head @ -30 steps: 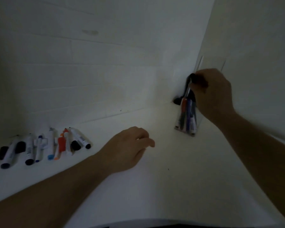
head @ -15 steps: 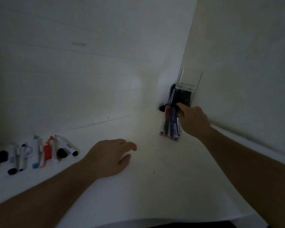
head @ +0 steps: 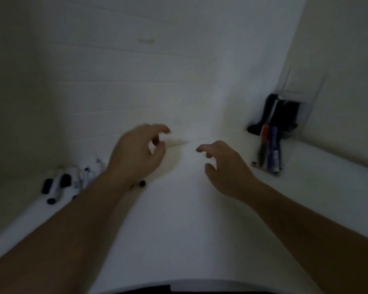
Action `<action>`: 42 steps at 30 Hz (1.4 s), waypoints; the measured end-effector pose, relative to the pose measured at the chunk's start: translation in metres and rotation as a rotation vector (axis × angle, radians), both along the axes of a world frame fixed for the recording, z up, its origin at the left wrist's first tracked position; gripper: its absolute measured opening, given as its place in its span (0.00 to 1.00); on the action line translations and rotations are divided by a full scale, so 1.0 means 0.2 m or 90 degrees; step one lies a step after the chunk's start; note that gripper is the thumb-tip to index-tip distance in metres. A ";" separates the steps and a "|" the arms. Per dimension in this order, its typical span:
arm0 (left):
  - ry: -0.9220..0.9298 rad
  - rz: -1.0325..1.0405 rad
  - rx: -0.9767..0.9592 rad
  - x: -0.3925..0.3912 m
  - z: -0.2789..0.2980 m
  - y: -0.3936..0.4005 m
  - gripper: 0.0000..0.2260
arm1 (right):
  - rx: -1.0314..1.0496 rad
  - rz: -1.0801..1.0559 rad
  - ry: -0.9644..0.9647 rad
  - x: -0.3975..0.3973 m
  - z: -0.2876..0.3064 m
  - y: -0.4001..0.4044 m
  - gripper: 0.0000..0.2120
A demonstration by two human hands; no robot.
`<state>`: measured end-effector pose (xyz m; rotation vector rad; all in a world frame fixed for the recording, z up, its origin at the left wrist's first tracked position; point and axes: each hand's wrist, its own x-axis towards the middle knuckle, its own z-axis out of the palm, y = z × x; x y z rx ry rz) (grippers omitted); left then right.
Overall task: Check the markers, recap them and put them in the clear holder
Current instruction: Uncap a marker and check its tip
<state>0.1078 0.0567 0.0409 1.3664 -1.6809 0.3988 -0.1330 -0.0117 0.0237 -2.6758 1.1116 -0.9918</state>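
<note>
The clear holder (head: 300, 98) stands in the far right corner against the wall, with several capped markers (head: 271, 149) upright inside it. A row of loose markers (head: 70, 181) lies on the white table at the left, partly hidden behind my left forearm. My left hand (head: 136, 153) hovers above the table near that row, fingers loosely curled and holding nothing. My right hand (head: 225, 166) hovers mid-table, well left of the holder, fingers spread and bare.
The white table (head: 179, 230) runs into a white brick wall (head: 136, 92) at the back and a plain wall on the right. A dark object (head: 261, 122) stands behind the holder in the corner. The scene is dim and blurred.
My right hand has let go of the marker in the holder and drawn back left to mid-table. My left hand has lifted off the table. The view has swung left.
</note>
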 end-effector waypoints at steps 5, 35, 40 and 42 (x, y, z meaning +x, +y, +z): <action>0.297 0.267 0.030 0.28 0.08 0.03 0.16 | 0.117 0.173 0.047 0.36 -0.09 0.08 0.19; 0.115 0.059 0.696 0.18 0.11 0.09 0.11 | 0.158 -0.065 -0.012 0.16 -0.14 -0.11 0.12; 0.090 0.079 0.434 0.12 0.05 0.01 0.08 | 0.174 -0.041 -0.056 0.17 -0.15 -0.13 0.15; 0.132 0.054 0.399 0.08 0.03 0.01 0.08 | 0.186 -0.029 -0.064 0.16 -0.15 -0.14 0.21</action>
